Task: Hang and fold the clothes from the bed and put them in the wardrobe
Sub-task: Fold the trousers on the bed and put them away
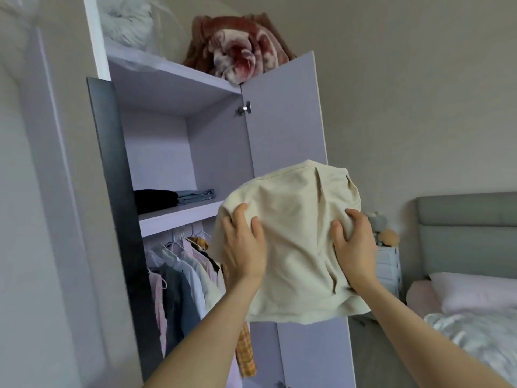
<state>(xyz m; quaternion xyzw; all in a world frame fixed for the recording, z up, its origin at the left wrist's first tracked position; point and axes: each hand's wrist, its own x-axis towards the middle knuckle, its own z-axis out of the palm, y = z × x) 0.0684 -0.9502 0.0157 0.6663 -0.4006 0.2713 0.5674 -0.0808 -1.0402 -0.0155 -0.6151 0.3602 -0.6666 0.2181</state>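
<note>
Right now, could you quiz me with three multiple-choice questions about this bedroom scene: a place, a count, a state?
1. Where is the reddish blanket?
A on the wardrobe
B on the bed
C on the floor

2. How many folded piles lie on the shelf?
A none
B two
C five

3. What are the hands doing?
A hanging idle
B holding a cream garment
C closing a door

Answers: 1 A, it lies above the top board. 2 B, a black pile beside denim. 3 B, left hand and right hand grip it.
</note>
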